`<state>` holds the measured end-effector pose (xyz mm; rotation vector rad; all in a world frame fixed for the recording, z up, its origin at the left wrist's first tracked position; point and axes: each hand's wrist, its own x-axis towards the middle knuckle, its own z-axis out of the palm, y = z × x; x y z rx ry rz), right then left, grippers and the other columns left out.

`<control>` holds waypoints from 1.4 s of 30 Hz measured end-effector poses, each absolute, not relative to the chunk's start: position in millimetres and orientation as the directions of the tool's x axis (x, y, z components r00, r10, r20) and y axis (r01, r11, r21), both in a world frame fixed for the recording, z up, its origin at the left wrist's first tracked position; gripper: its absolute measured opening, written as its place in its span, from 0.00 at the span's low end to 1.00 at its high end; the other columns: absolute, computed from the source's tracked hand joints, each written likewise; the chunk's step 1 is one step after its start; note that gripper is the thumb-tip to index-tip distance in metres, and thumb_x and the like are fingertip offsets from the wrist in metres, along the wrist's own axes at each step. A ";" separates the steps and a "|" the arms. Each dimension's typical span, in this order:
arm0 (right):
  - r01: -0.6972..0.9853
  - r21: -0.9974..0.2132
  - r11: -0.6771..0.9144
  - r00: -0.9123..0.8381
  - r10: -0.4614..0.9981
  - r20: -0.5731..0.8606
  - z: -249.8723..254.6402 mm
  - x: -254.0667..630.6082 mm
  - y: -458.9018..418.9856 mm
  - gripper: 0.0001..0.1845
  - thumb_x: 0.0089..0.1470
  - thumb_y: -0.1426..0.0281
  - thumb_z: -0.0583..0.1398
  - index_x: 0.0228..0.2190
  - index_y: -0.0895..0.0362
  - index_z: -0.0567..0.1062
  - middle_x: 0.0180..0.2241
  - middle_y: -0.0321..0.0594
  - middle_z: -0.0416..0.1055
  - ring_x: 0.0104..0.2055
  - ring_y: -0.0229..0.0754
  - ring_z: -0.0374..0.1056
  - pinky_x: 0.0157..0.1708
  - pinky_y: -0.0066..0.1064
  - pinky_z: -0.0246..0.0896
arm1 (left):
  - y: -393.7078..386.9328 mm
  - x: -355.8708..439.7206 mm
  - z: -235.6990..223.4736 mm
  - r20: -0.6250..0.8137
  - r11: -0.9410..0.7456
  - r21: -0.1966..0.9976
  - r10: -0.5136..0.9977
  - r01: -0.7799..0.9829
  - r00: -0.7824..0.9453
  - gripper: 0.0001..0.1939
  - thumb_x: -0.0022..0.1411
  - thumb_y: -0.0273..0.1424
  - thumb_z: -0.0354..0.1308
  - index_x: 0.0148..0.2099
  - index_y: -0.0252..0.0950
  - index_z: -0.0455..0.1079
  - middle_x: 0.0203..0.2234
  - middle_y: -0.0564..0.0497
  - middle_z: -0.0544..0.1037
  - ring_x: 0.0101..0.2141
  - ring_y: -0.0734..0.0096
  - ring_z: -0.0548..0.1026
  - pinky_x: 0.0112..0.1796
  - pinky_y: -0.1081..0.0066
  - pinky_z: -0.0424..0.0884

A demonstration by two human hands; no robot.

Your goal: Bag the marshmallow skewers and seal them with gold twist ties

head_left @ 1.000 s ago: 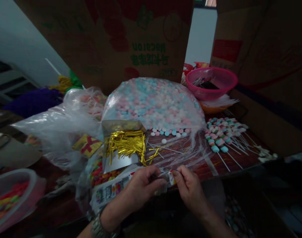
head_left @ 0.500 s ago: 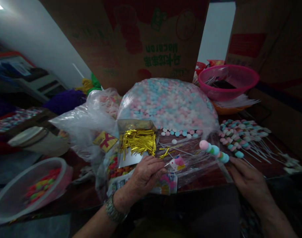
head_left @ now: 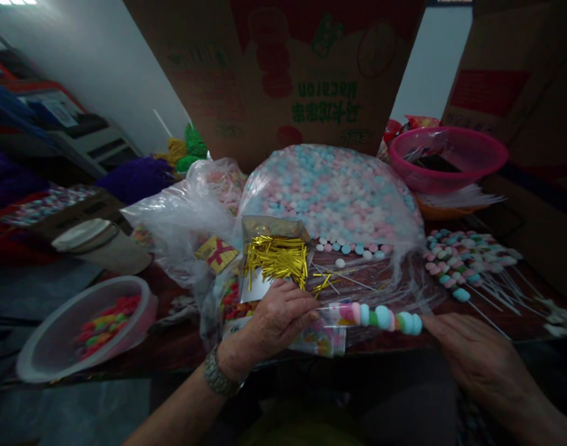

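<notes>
I take the printed carton (head_left: pixel 259 80) as datum. Left of it, my feed shows a pale wall (head_left: pixel 125 56), a slatted unit (head_left: pixel 106 148) and a light strip (head_left: pixel 8 2); right, a grey-white panel (head_left: pixel 436 68); in front, a dark red-brown table (head_left: pixel 181 353). Lighting: dim.

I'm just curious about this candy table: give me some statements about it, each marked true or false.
1. The right hand holds a candy skewer. True.
2. The left hand holds gold strips. False: it holds a clear wrapper.
3. A watch is on the left wrist. True.
4. The pink basket is left of the big candy bag. False: it is to the right.
5. The white bowl holds only blue candies. False: red, yellow and green candies show.
6. Green lettering on the cardboard box is upside down. True.
</notes>
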<state>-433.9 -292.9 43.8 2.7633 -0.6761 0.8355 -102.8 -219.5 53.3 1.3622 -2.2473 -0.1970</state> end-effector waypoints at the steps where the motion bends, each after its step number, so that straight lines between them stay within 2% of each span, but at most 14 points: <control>1: -0.460 0.050 -0.887 0.750 -0.357 0.557 45.5 -432.1 -291.9 0.15 0.58 0.79 0.49 0.42 0.58 0.71 0.31 0.42 0.74 0.33 0.40 0.69 0.35 0.31 0.60 | -219.7 -102.8 53.8 0.329 0.489 0.356 -0.863 -0.796 -0.383 0.14 0.67 0.34 0.45 0.40 0.37 0.71 0.31 0.51 0.77 0.33 0.70 0.70 0.38 0.65 0.58; 4: -0.447 0.072 -0.892 0.770 -0.343 0.538 48.3 -422.7 -289.2 0.15 0.58 0.78 0.48 0.41 0.57 0.71 0.31 0.41 0.74 0.33 0.40 0.69 0.34 0.31 0.60 | -221.3 -105.2 54.3 0.295 0.491 0.317 -0.864 -0.811 -0.408 0.13 0.67 0.35 0.46 0.41 0.38 0.71 0.31 0.52 0.77 0.33 0.69 0.70 0.37 0.65 0.57; 8: -0.449 -0.008 -0.893 0.776 -0.395 0.492 41.4 -406.5 -286.4 0.15 0.59 0.79 0.47 0.41 0.58 0.71 0.34 0.43 0.74 0.34 0.39 0.70 0.32 0.28 0.61 | -223.0 -112.8 54.7 0.253 0.471 0.298 -0.877 -0.830 -0.408 0.15 0.68 0.37 0.44 0.41 0.38 0.71 0.31 0.52 0.77 0.33 0.69 0.70 0.39 0.65 0.58; 12: -0.430 -0.117 -0.895 0.772 -0.432 0.466 32.6 -394.1 -285.0 0.14 0.58 0.78 0.49 0.41 0.59 0.71 0.33 0.42 0.74 0.32 0.38 0.70 0.31 0.27 0.62 | -222.2 -119.8 52.8 0.201 0.468 0.278 -0.882 -0.839 -0.426 0.26 0.58 0.52 0.51 0.48 0.37 0.68 0.35 0.50 0.77 0.36 0.64 0.73 0.50 0.57 0.56; 14: -0.385 -0.193 -0.902 0.798 -0.431 0.422 31.1 -386.9 -283.1 0.13 0.59 0.77 0.49 0.40 0.58 0.71 0.32 0.41 0.73 0.31 0.38 0.69 0.30 0.27 0.61 | -221.9 -123.6 50.0 0.120 0.446 0.242 -0.895 -0.861 -0.430 0.29 0.53 0.56 0.54 0.43 0.36 0.69 0.32 0.49 0.77 0.35 0.61 0.74 0.50 0.57 0.59; 17: -0.342 -0.268 -0.900 0.849 -0.419 0.323 30.3 -370.8 -277.2 0.12 0.58 0.77 0.49 0.36 0.57 0.72 0.27 0.38 0.70 0.27 0.39 0.66 0.26 0.29 0.57 | -223.2 -132.1 45.9 -0.050 0.380 0.205 -0.916 -0.902 -0.398 0.26 0.54 0.55 0.54 0.35 0.36 0.70 0.26 0.49 0.76 0.28 0.62 0.75 0.34 0.67 0.66; 20: -0.339 -0.282 -0.898 0.871 -0.413 0.267 29.3 -354.4 -271.5 0.11 0.57 0.78 0.50 0.33 0.57 0.71 0.24 0.36 0.66 0.25 0.39 0.63 0.23 0.30 0.52 | -226.3 -140.0 45.1 -0.110 0.386 0.233 -0.902 -0.893 -0.418 0.26 0.51 0.56 0.55 0.35 0.36 0.69 0.25 0.49 0.77 0.27 0.62 0.75 0.24 0.72 0.61; 27: -0.331 -0.295 -0.896 0.797 -0.433 0.420 26.1 -353.8 -270.7 0.10 0.60 0.77 0.50 0.32 0.60 0.70 0.27 0.40 0.66 0.32 0.42 0.57 0.33 0.34 0.48 | -228.3 -135.3 56.7 -0.140 0.331 0.347 -0.907 -0.877 -0.398 0.22 0.55 0.51 0.56 0.38 0.37 0.70 0.28 0.49 0.78 0.30 0.61 0.76 0.25 0.73 0.61; 30: -0.306 -0.329 -0.893 0.793 -0.431 0.430 17.8 -344.3 -264.5 0.12 0.60 0.77 0.49 0.28 0.60 0.68 0.25 0.39 0.64 0.29 0.41 0.55 0.31 0.34 0.44 | -226.4 -143.6 52.6 -0.163 0.375 0.294 -0.887 -0.879 -0.433 0.15 0.61 0.42 0.53 0.34 0.36 0.71 0.26 0.46 0.78 0.27 0.59 0.75 0.25 0.71 0.61; 33: -0.292 -0.431 -0.854 0.773 -0.476 0.421 12.3 -332.0 -261.7 0.14 0.61 0.76 0.49 0.25 0.59 0.67 0.24 0.38 0.64 0.29 0.40 0.56 0.31 0.33 0.45 | -224.5 -151.2 50.1 -0.169 0.357 0.247 -0.900 -0.901 -0.403 0.16 0.64 0.37 0.48 0.32 0.34 0.72 0.24 0.43 0.77 0.26 0.56 0.75 0.25 0.68 0.63; 35: -0.246 -0.514 -0.822 0.768 -0.489 0.413 14.9 -330.1 -264.3 0.13 0.62 0.73 0.51 0.26 0.59 0.67 0.25 0.37 0.65 0.30 0.39 0.58 0.32 0.32 0.47 | -222.7 -144.8 57.9 -0.105 0.358 0.332 -0.905 -0.873 -0.411 0.20 0.61 0.45 0.52 0.43 0.34 0.71 0.29 0.43 0.78 0.31 0.56 0.76 0.30 0.67 0.67; 38: -0.166 -0.584 -0.794 0.751 -0.486 0.447 26.1 -335.4 -271.2 0.10 0.63 0.72 0.51 0.30 0.58 0.68 0.26 0.35 0.66 0.32 0.37 0.60 0.34 0.30 0.51 | -215.8 -119.8 81.1 0.031 0.357 0.428 -0.924 -0.831 -0.381 0.39 0.51 0.53 0.59 0.58 0.33 0.60 0.45 0.40 0.75 0.45 0.54 0.72 0.44 0.64 0.66; 40: -0.131 -0.580 -0.804 0.745 -0.466 0.477 33.4 -338.3 -274.6 0.08 0.63 0.72 0.52 0.32 0.57 0.69 0.27 0.35 0.67 0.32 0.36 0.61 0.34 0.29 0.52 | -207.1 -104.5 93.5 -0.030 0.310 0.449 -0.932 -0.838 -0.360 0.30 0.57 0.49 0.55 0.54 0.34 0.63 0.44 0.41 0.74 0.44 0.55 0.72 0.44 0.63 0.66; 42: -0.108 -0.547 -0.830 0.762 -0.423 0.491 37.6 -337.2 -275.6 0.08 0.62 0.73 0.52 0.33 0.57 0.69 0.27 0.35 0.67 0.32 0.36 0.61 0.34 0.30 0.52 | -196.5 -99.2 95.3 -0.164 0.226 0.563 -0.912 -0.795 -0.375 0.19 0.62 0.44 0.51 0.48 0.37 0.68 0.37 0.46 0.76 0.36 0.63 0.74 0.38 0.69 0.68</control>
